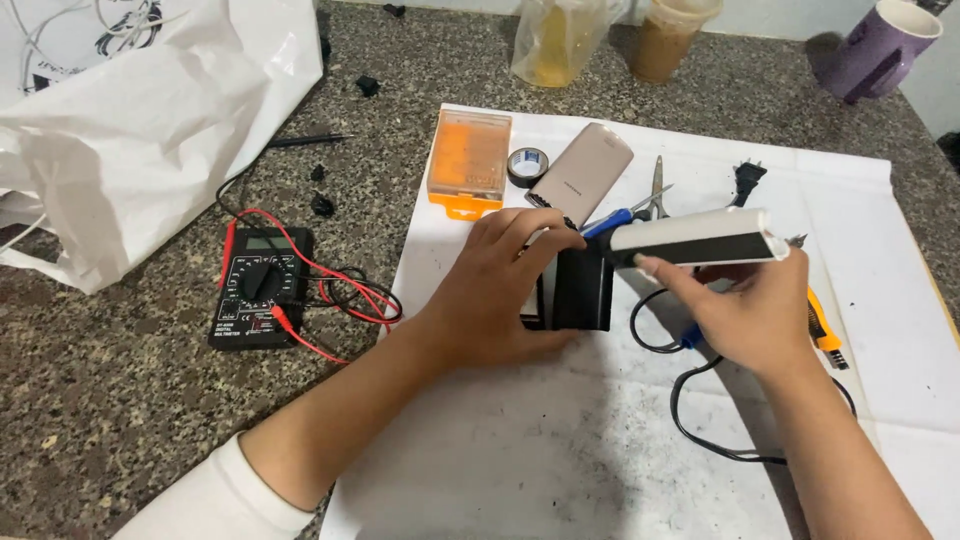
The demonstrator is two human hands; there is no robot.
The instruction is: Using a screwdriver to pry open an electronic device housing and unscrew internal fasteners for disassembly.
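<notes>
White bar-shaped casing (695,238) lies lengthwise left-to-right in the right hand (745,315).

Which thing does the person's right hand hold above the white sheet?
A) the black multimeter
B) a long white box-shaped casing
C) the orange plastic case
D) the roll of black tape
B: the right hand holds the long white box-shaped casing lifted above the white sheet, while the left hand rests on a black block.
</notes>
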